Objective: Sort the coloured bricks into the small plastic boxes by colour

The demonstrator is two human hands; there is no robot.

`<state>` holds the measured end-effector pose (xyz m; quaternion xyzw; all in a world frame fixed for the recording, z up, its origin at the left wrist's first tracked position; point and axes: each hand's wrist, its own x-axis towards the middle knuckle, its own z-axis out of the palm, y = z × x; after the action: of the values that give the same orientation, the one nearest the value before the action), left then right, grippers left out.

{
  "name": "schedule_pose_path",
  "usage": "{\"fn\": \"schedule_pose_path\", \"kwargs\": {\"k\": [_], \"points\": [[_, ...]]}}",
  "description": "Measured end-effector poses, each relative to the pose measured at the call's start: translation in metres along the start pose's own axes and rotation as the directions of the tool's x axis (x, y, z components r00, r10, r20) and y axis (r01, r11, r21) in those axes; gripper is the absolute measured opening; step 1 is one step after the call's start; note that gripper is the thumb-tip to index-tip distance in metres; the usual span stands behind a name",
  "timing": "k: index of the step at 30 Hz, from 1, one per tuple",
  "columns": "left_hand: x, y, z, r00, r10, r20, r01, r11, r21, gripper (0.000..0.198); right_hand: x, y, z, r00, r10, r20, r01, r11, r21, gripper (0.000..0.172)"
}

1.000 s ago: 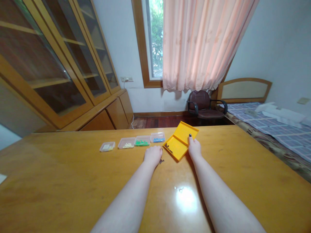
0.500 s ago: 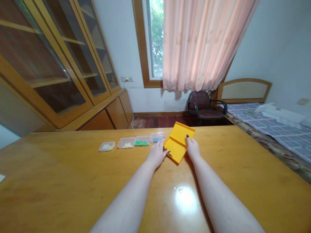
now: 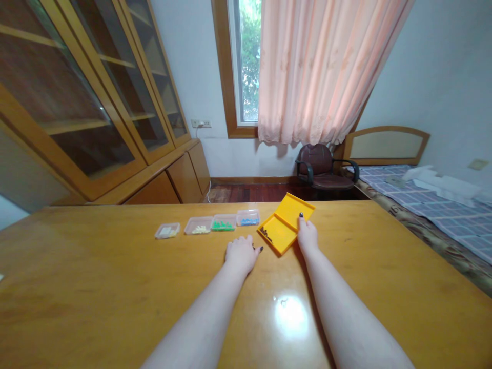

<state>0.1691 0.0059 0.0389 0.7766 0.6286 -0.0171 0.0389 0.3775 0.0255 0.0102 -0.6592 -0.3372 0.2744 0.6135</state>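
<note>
Seen from my remote post: the left grip (image 3: 241, 255) rests on the varnished wooden bench (image 3: 96, 287), fingers curled under and holding nothing I can make out, just beside an open yellow plastic case (image 3: 286, 223). The right grip (image 3: 307, 234) stands at the case's near edge, fingers pressed together, one black-painted fingertip (image 3: 301, 216) on the yellow rim; I cannot tell whether it pinches the case. The case lies flat and open on the bench, askew to the bench's far edge, with small dark parts (image 3: 265, 234) in its left half.

To its left, in a row near the bench's far edge, sit four clear plastic tubs: blue pieces (image 3: 248, 218), green pieces (image 3: 223, 222), pale yellow pieces (image 3: 199, 225) and a white-filled tub (image 3: 167, 230).

Beyond the bench, a glass-fronted wooden cabinet (image 3: 88, 92) lines the left wall. A dark leather office chair (image 3: 319, 166) stands under a pink curtain (image 3: 319, 66) at the window (image 3: 246, 61), and a bed (image 3: 434, 220) with a checked cover runs along the right.
</note>
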Motion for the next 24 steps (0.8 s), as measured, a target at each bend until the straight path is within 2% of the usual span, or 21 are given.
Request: {"fn": "schedule_pose_path", "kwargs": {"k": [8, 12, 20, 24], "points": [[0.015, -0.002, 0.003, 1.000, 0.013, 0.026, -0.014, 1.000, 0.004, 0.035, -0.001, -0.002, 0.000, 1.000, -0.005, 0.001, 0.005, 1.000, 0.021, 0.056], [0.019, -0.004, 0.003, 1.000, 0.019, 0.020, -0.019, 1.000, -0.008, 0.034, 0.000, 0.000, 0.000, 1.000, -0.005, -0.008, 0.005, 1.000, -0.015, 0.057], [0.025, -0.007, 0.011, 0.999, 0.027, 0.020, -0.027, 1.000, -0.017, 0.027, 0.001, 0.004, 0.002, 1.000, 0.003, 0.007, -0.003, 0.999, 0.036, 0.057], [0.026, -0.007, 0.010, 1.000, 0.014, 0.005, -0.013, 1.000, -0.027, 0.030, 0.001, 0.004, 0.000, 1.000, 0.000, 0.003, 0.000, 1.000, 0.004, 0.055]]}}
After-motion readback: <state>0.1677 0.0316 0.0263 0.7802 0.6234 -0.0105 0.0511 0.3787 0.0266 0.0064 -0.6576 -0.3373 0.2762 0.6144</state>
